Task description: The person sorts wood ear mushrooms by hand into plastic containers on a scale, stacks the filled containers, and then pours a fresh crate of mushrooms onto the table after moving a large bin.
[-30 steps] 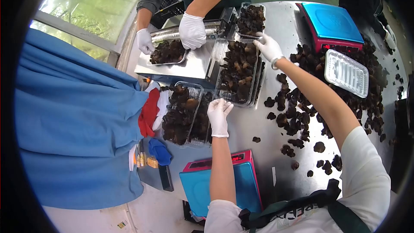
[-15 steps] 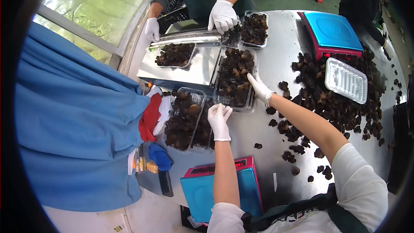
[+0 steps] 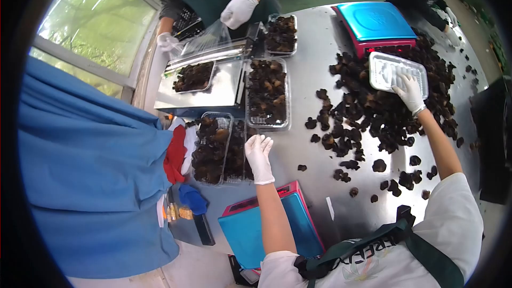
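Note:
My right hand (image 3: 410,95), white-gloved, is at the near rim of a clear plastic tray (image 3: 381,69), with fingers over its inside and thumb by the edge. The tray is above a spread pile of dark wood ear mushrooms (image 3: 368,112). My left hand (image 3: 260,159), also gloved, has its fingers drawn together with nothing visible in them. Just beyond it is a filled tray of mushrooms (image 3: 268,93). To its left are two more filled trays, one (image 3: 212,152) partly overlapping the other (image 3: 234,154).
A blue-topped scale (image 3: 376,21) stands behind the pile; another scale (image 3: 266,229) is beside my left forearm. Across the table, a co-worker's gloved hand (image 3: 238,10) holds clear film (image 3: 205,42) above a wrapping machine (image 3: 213,88) bearing a filled tray. A blue curtain (image 3: 96,165) hangs left.
My right hand has left the filled tray and moved right to the clear tray, which has shifted slightly. My left hand has drawn back a little. The co-worker has lifted film over the machine.

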Tool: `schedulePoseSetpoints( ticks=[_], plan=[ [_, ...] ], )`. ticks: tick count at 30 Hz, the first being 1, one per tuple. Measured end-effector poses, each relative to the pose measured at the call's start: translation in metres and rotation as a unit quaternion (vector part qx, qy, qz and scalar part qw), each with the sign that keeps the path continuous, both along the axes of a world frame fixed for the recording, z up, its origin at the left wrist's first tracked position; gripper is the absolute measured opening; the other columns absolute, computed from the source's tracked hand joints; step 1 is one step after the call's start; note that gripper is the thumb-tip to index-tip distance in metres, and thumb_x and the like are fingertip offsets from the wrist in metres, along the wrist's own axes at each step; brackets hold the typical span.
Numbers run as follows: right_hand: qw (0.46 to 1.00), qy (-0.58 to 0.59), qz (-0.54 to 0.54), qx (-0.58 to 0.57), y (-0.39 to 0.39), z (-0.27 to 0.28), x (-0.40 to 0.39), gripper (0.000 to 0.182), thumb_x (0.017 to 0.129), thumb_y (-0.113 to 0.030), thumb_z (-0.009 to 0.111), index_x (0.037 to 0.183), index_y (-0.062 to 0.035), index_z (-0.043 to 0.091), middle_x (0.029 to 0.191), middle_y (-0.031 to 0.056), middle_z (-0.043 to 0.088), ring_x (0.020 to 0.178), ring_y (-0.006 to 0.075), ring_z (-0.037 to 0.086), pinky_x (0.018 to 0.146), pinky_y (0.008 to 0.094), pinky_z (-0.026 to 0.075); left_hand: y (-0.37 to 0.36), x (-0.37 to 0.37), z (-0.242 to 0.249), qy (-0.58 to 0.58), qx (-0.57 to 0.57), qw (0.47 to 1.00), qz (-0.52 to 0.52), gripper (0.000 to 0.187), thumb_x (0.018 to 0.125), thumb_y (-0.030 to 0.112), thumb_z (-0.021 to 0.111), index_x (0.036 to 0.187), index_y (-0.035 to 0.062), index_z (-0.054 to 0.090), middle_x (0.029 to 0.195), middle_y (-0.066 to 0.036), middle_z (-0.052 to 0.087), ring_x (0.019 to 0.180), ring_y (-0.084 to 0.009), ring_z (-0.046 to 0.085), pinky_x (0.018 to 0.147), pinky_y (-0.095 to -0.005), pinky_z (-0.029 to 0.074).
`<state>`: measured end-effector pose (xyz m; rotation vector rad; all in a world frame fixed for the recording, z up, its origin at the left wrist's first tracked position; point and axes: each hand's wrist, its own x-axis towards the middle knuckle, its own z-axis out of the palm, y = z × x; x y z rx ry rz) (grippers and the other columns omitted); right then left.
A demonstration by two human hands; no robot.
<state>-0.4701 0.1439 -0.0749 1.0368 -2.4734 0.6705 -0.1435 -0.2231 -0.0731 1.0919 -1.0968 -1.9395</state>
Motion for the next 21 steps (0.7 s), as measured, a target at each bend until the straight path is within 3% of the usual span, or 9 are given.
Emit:
schedulePoseSetpoints(
  ticks=[1,6,12,17,19,20,21],
  plan=[
    [0.990,-0.127,0.054,0.024,0.014,0.003,-0.007,0.029,0.074,-0.016,0.067,0.099,-0.0045,0.059,0.102,0.0130,0.057,0.097,0.0314,0.053,0.084,0.0381,0.043,0.007,-0.004,0.002,-0.011,-0.004,1.000,0.003,0.028,0.089,0.016,0.053,0.108,-0.0025,0.044,0.099,-0.015,0.051,0.089,-0.0256,0.057,0.079,-0.0364,0.052],
    [0.987,-0.154,0.043,0.032,0.046,-0.010,-0.013,0.012,0.073,-0.012,0.067,0.082,-0.0048,0.066,0.080,0.0100,0.060,0.077,0.0260,0.059,0.071,0.0327,0.046,0.031,-0.021,-0.001,-0.060,-0.011,0.998,0.005,0.038,0.088,0.026,0.057,0.110,-0.0006,0.041,0.096,-0.013,0.049,0.084,-0.0247,0.055,0.076,-0.0367,0.051],
    [0.962,-0.267,0.049,0.018,0.045,-0.009,-0.028,0.013,0.074,-0.014,0.066,0.081,-0.0029,0.066,0.076,0.0121,0.061,0.072,0.0273,0.059,0.068,0.0332,0.046,0.024,-0.046,-0.001,-0.083,0.045,0.995,0.023,0.040,0.089,0.032,0.055,0.109,0.0009,0.040,0.090,-0.010,0.048,0.077,-0.0222,0.055,0.067,-0.0349,0.052],
    [0.988,-0.141,0.041,0.044,0.039,-0.012,-0.032,0.012,0.077,-0.014,0.063,0.082,-0.0029,0.065,0.075,0.0145,0.060,0.071,0.0298,0.058,0.066,0.0362,0.046,0.059,-0.040,-0.004,-0.058,0.010,0.998,0.012,0.031,0.089,0.028,0.055,0.102,0.0033,0.040,0.081,-0.007,0.047,0.062,-0.0148,0.053,0.053,-0.0300,0.049],
    [0.996,-0.072,0.035,0.048,0.064,-0.032,-0.021,0.007,0.078,-0.011,0.060,0.082,-0.0050,0.063,0.075,0.0130,0.059,0.070,0.0305,0.057,0.065,0.0378,0.046,0.089,-0.025,0.005,-0.045,-0.013,0.999,-0.022,0.020,0.091,0.019,0.051,0.100,0.0037,0.043,0.082,-0.006,0.049,0.064,-0.0144,0.053,0.056,-0.0290,0.050],
    [0.987,0.160,0.019,-0.004,0.046,0.003,-0.016,0.007,0.077,-0.010,0.062,0.084,-0.0074,0.062,0.076,0.0104,0.059,0.070,0.0296,0.058,0.063,0.0369,0.046,0.102,-0.016,0.008,-0.042,-0.033,0.998,-0.039,0.018,0.091,0.018,0.051,0.099,0.0042,0.044,0.083,-0.006,0.049,0.065,-0.0147,0.054,0.057,-0.0289,0.049],
    [0.975,0.218,0.000,-0.043,0.048,0.017,-0.006,0.012,0.076,-0.010,0.065,0.087,-0.0093,0.061,0.076,0.0074,0.059,0.070,0.0277,0.057,0.061,0.0349,0.046,0.119,-0.003,0.011,-0.041,-0.050,0.996,-0.057,0.015,0.091,0.016,0.050,0.099,0.0046,0.045,0.083,-0.006,0.050,0.066,-0.0151,0.054,0.058,-0.0287,0.049]
  ],
)
